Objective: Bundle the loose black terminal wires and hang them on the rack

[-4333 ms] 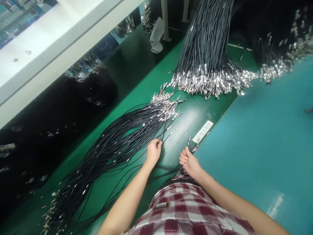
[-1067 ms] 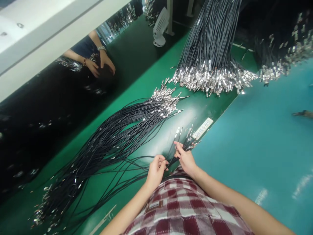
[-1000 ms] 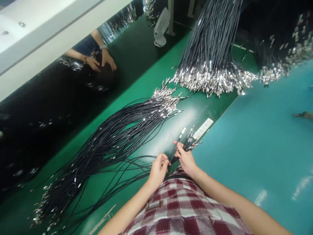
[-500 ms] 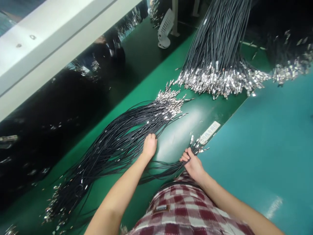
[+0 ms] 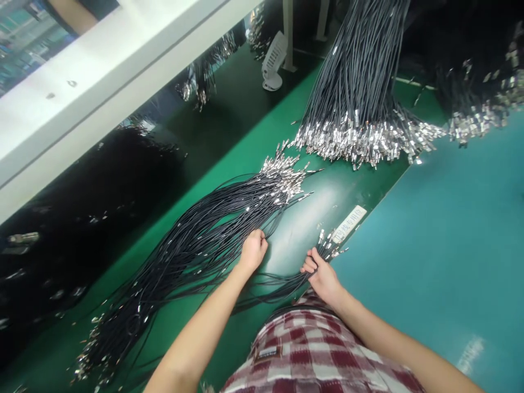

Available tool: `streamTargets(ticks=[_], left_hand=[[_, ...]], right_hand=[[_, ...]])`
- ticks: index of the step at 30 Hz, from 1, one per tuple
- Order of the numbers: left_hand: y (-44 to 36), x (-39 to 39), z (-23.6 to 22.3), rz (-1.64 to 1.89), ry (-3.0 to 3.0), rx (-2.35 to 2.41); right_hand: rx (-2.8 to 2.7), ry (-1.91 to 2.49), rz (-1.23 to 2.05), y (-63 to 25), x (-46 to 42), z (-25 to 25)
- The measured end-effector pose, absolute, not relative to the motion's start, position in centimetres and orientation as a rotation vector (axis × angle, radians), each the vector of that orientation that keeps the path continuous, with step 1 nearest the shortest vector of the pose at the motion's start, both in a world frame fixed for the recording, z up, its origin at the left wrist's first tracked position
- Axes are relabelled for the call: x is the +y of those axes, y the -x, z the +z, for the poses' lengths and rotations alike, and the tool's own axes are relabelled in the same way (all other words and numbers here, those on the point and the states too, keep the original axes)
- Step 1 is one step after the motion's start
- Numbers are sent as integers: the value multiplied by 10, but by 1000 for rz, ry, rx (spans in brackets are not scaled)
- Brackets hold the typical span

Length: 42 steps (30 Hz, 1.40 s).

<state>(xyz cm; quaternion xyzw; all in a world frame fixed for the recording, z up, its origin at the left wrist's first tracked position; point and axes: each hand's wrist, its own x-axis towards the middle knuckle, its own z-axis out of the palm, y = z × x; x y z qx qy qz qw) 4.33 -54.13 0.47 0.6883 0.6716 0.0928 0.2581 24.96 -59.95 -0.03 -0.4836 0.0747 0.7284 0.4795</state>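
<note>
A wide bundle of black cables [image 5: 192, 234] with silver metal ends lies slantwise over the green tabletop [image 5: 241, 139]. At its near edge my left hand [image 5: 254, 248] is closed around a few of these cables, which run on toward the metal ends [image 5: 286, 172]. My right hand [image 5: 319, 271] grips a smaller bunch of black cables [image 5: 282, 286] just below its metal tips [image 5: 329, 243]. The tails of that bunch trail left under my left forearm. Beside the tips, a white label with writing [image 5: 349, 224] is stuck near the table's edge.
A thick hank of black cables [image 5: 360, 71] with metal ends lies at the back, another pile [image 5: 478, 117] right of it. A small white fan [image 5: 274, 61] stands behind. A white beam [image 5: 102, 87] crosses the upper left. Blue-green floor [image 5: 442, 234] lies to the right.
My left hand has shifted slightly to the right and pulls a few cables out from the bundle's edge. My right hand keeps its hold nearly in place. The view has tilted slightly.
</note>
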Motion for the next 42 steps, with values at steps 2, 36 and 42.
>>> streamTargets(ticks=[2,36,42], left_hand=[[-39,-560,18,489,-1692,1650],[-86,-631,41,542,-1573,1545],[-52,-636,37,45,-1828,1333]], right_hand=[[151,1162,1796,-250,-600,2],[-82,1006,1823,-248,-601,17],[-17,974,1908,-240,-596,48]])
